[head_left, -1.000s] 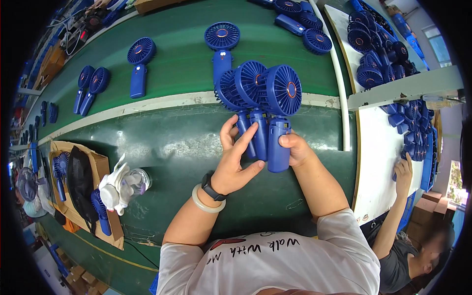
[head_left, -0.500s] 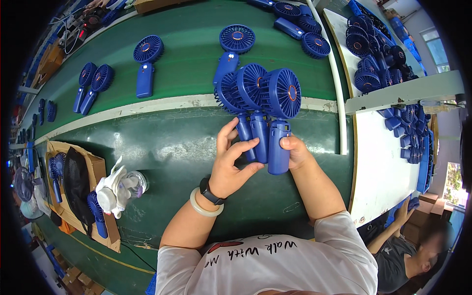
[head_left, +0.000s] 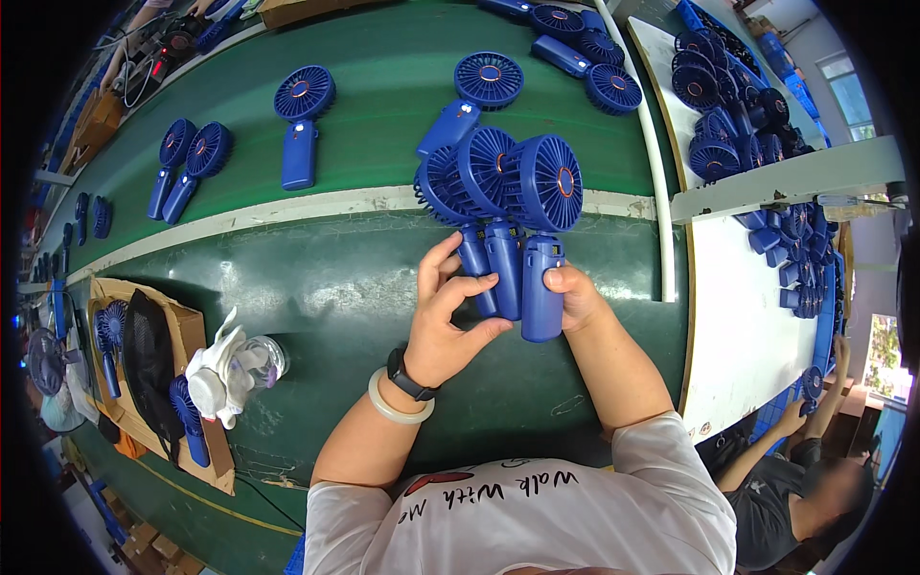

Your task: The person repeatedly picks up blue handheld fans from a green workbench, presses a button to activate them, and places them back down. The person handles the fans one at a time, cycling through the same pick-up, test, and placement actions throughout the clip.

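Note:
Three blue handheld fans are held up over the green bench, heads away from me and close together. My left hand (head_left: 448,311) is closed round the handles of two of them, the middle fan (head_left: 504,271) and the left one (head_left: 476,261). In my right hand (head_left: 579,294) is the rightmost fan (head_left: 543,287), its handle upright with my thumb on the front. Beyond them a lit fan (head_left: 488,80) lies on the green belt (head_left: 383,105), partly behind the held heads. Another fan (head_left: 305,96) lies farther left.
A cardboard tray (head_left: 196,335) with fans and a black mesh pouch sits at left, beside a clear jar (head_left: 271,360) with white gloves. Many fans (head_left: 714,153) crowd the white table (head_left: 738,326) at right. A white pipe (head_left: 659,182) stands between. A co-worker (head_left: 795,494) holds a fan at lower right.
Fans on the belt have shifted to the right. My hands and the three held fans have barely moved. The co-worker at lower right has raised an arm, and a fan shows in their hand.

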Demonstrator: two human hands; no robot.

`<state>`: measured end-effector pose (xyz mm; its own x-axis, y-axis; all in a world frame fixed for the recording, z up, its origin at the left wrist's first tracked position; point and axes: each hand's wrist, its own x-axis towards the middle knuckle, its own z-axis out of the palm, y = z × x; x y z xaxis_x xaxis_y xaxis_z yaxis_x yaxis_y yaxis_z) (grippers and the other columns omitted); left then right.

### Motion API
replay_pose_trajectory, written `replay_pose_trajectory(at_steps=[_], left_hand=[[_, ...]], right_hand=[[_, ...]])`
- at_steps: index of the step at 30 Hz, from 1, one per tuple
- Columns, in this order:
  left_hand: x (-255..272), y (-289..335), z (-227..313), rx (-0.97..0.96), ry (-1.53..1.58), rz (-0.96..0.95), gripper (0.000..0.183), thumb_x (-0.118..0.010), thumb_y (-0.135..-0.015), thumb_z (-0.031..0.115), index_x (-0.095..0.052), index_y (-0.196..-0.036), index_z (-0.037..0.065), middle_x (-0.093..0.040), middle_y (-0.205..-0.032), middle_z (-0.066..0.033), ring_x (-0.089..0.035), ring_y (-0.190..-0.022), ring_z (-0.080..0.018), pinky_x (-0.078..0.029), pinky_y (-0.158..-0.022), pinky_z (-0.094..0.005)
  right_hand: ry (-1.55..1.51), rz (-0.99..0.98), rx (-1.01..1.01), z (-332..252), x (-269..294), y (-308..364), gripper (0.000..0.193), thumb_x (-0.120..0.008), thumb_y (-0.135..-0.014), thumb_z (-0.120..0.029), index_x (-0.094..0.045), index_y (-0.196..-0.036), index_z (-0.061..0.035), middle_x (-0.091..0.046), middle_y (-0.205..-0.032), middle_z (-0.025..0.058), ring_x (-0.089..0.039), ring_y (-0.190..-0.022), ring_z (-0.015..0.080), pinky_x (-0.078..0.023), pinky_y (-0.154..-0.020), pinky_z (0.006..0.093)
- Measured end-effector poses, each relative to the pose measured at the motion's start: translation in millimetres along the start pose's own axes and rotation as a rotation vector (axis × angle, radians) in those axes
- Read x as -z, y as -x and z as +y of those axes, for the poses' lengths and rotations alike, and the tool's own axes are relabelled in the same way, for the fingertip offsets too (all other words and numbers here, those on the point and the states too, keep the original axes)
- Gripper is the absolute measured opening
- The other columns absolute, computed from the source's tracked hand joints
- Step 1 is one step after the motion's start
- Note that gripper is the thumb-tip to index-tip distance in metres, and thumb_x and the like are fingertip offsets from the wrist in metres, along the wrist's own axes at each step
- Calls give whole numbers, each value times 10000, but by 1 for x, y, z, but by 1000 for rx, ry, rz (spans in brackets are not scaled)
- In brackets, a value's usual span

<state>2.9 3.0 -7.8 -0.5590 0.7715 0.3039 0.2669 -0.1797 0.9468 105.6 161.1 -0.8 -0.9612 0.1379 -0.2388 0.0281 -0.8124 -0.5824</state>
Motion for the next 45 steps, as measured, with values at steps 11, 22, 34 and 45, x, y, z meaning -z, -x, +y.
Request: replay_pose_trajectory(at_steps=[11,22,34,45], left_hand=[[-4,-1,9,28,-24,13,530,-839,-591,78,-597,-1062,76,-265,-1399,-175,-456,-1165,-326,-429,-943,-420],[-1,-1,16,-90,-300,48,548,-842,-538,96,-638,-1046,70,-483,-1254,-121,-509,-1131,-326,-440,-940,-423],[0,-3,15,-232,-460,47,528,-831,-556,180,-649,-1032,38,-636,-1095,-110,-556,-1087,-363,-442,-942,-440],[-1,-5,17,-214,-471,53,513,-809,-586,194,-645,-1051,53,-634,-1077,-92,-546,-1077,-349,-433,-933,-441]], right_hand=[[-1,-20,-19,-1,1,0,727,-742,-647,-303,-470,-1239,21,-596,-1108,179,-632,-962,284,-530,-838,398],[-33,-16,-20,3,8,-1,710,-737,-661,-312,-478,-1231,24,-597,-1100,181,-638,-934,279,-543,-804,393],[-61,1,-9,3,10,0,671,-733,-668,-300,-495,-1208,18,-616,-1058,176,-651,-886,271,-557,-767,393],[-53,27,18,3,10,0,666,-732,-669,-296,-493,-1207,15,-613,-1068,174,-647,-905,272,-547,-794,393]])
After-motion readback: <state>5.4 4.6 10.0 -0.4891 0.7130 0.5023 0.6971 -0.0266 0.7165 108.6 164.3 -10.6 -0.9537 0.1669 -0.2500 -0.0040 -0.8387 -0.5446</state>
